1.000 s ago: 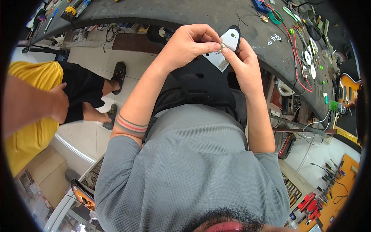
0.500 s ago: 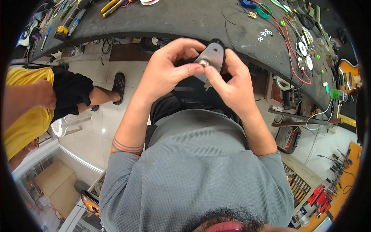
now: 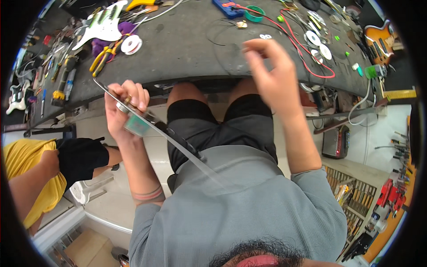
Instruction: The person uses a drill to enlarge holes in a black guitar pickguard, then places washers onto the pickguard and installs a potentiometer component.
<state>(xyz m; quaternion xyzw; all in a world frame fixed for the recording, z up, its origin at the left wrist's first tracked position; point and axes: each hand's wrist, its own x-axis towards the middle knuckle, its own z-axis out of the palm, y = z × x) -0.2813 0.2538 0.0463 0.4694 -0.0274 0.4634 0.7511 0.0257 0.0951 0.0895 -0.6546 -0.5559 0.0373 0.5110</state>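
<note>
My left hand grips a thin plate near its upper end, fingers and thumb on either side, and I have it nearly edge-on, slanting from the bench's front edge down across my lap toward my grey shirt; its lower end blurs. A green block shows on its underside. My right hand hangs over the workbench, well apart from the plate, thumb and forefinger curled close together; I cannot tell whether they pinch anything small. White rings lie just beyond.
</note>
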